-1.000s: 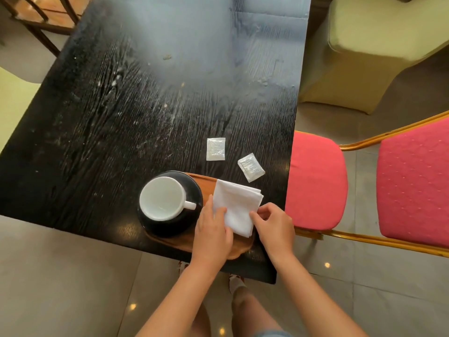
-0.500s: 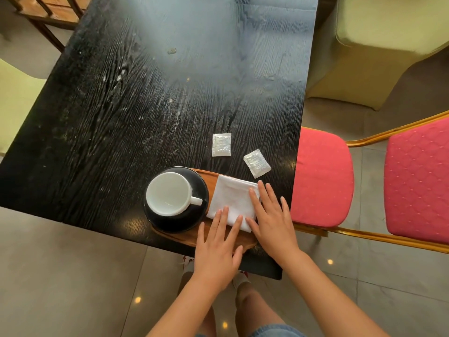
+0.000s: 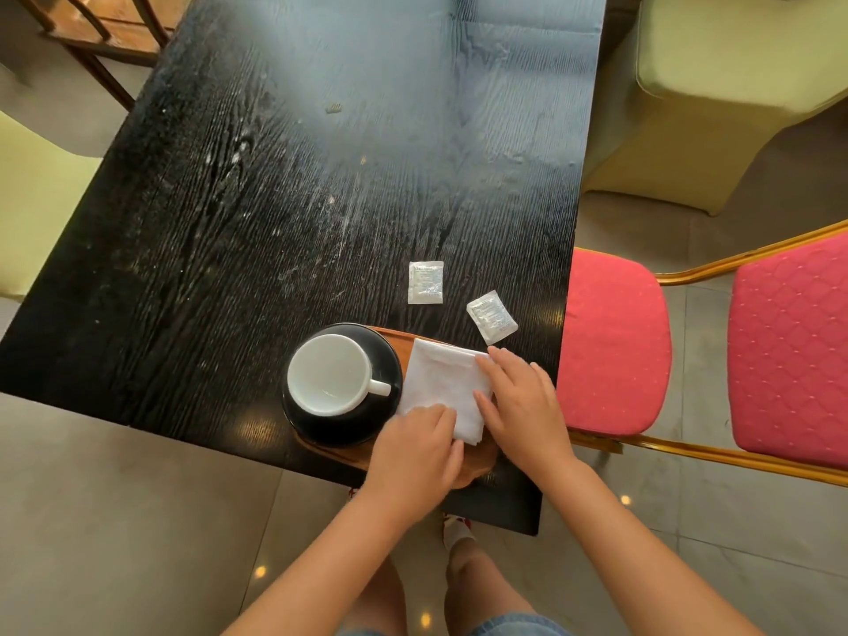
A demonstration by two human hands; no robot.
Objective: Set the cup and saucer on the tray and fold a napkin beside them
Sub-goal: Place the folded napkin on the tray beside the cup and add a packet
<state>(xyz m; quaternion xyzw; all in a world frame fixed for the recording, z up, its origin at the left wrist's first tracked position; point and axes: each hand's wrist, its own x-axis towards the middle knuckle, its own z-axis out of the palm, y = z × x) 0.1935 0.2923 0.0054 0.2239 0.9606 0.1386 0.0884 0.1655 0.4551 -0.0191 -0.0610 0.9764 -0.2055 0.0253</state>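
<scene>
Head view: hands on napkin

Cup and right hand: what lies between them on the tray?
In the head view, the folded white napkin lies between the cup and the right hand, on the wooden tray.

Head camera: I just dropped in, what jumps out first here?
Both hands, left hand and right hand, press flat on a white napkin on the wooden tray at the black table's near edge. Left of the napkin, a white cup sits on a black saucer. Two small sachets lie beyond the tray.
</scene>
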